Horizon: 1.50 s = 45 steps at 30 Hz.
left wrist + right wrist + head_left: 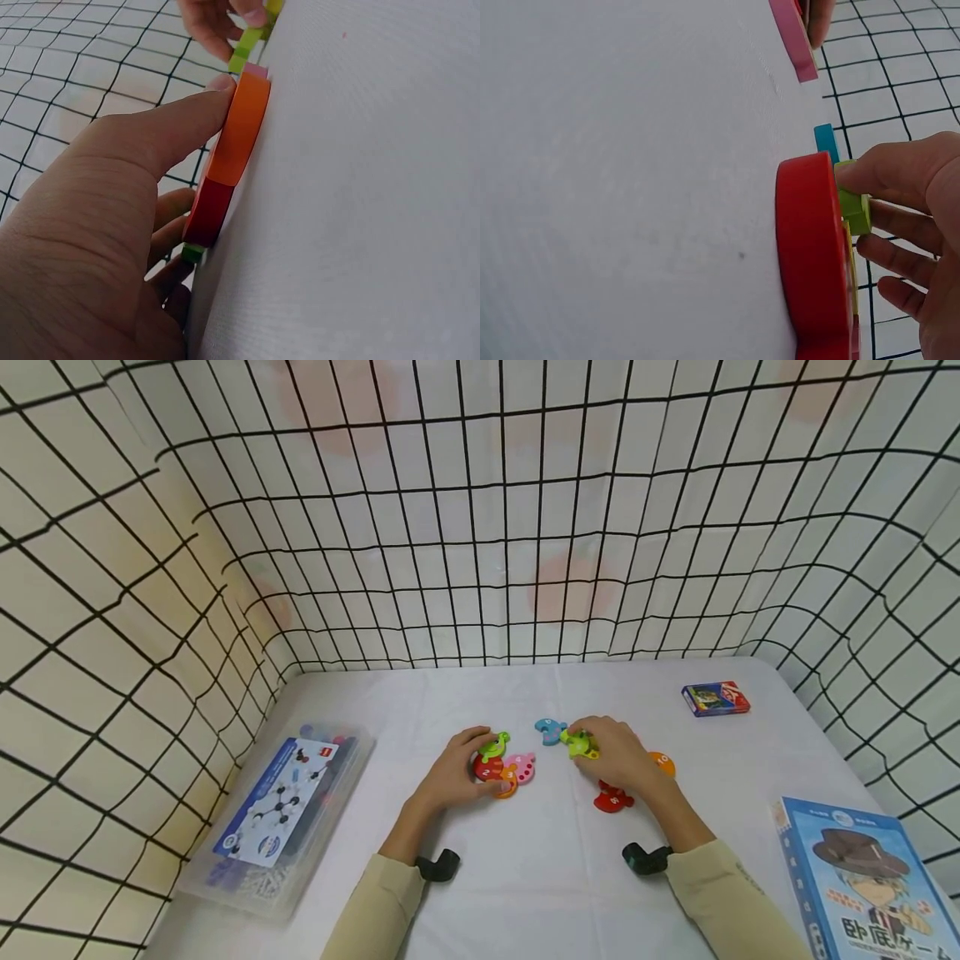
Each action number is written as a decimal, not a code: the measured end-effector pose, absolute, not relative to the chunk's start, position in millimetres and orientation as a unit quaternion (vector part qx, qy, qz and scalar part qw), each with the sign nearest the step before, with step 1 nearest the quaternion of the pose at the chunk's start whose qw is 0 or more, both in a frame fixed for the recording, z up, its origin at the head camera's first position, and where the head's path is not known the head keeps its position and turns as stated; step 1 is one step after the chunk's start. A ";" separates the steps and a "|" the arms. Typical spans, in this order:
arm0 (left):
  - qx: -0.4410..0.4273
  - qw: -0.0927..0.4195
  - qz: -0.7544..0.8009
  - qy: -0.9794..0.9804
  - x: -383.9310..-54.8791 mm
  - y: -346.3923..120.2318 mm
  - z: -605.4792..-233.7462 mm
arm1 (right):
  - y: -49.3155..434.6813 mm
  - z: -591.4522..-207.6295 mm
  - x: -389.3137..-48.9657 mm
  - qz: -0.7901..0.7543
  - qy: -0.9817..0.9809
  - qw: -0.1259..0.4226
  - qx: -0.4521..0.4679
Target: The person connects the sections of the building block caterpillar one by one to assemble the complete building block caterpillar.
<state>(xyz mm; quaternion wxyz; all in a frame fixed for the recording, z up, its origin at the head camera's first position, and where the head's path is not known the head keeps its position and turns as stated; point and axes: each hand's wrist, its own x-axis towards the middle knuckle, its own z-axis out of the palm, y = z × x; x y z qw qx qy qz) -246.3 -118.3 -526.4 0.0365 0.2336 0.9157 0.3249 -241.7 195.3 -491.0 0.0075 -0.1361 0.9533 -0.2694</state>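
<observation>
On the white table lies a cluster of thick, brightly painted animal-shaped pieces: green [495, 746], red [487, 767], pink [522, 767] and orange [509, 788]. My left hand [448, 771] holds this cluster from the left, its thumb on the orange piece [246, 131] and its fingers by the green one. My right hand [621, 757] pinches another green piece [578, 744] between thumb and fingers, close beside a blue piece [551, 731]. Under and beside the right wrist lie a red piece [612, 798] and a partly hidden orange one [663, 763].
A clear plastic box [300, 868] with a molecule picture stands at the left. A small blue-red box [716, 698] lies at the back right, a larger blue illustrated box [862, 868] at the front right. Black wire mesh [504, 539] surrounds the table's back and sides.
</observation>
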 end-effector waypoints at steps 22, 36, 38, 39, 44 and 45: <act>0.249 0.037 0.328 0.910 -244.2 -118.2 -522.7 | 155.1 -491.7 -234.6 -0.318 0.921 0.049 -0.217; 0.238 0.036 0.328 0.913 -247.2 -117.5 -527.0 | 146.6 -496.0 -236.1 -0.265 0.934 0.057 -0.235; 0.238 0.035 0.327 0.914 -247.6 -117.5 -527.8 | 146.2 -497.2 -236.4 -0.263 0.935 0.058 -0.232; 0.238 0.034 0.326 0.914 -247.6 -117.6 -528.0 | 146.1 -497.9 -236.7 -0.262 0.935 0.059 -0.231; 0.234 0.028 0.334 0.913 -247.4 -118.3 -526.6 | 147.0 -497.0 -237.9 -0.271 0.934 0.064 -0.223; 0.234 0.028 0.336 0.912 -247.4 -118.5 -526.4 | 147.7 -496.0 -238.4 -0.278 0.933 0.064 -0.221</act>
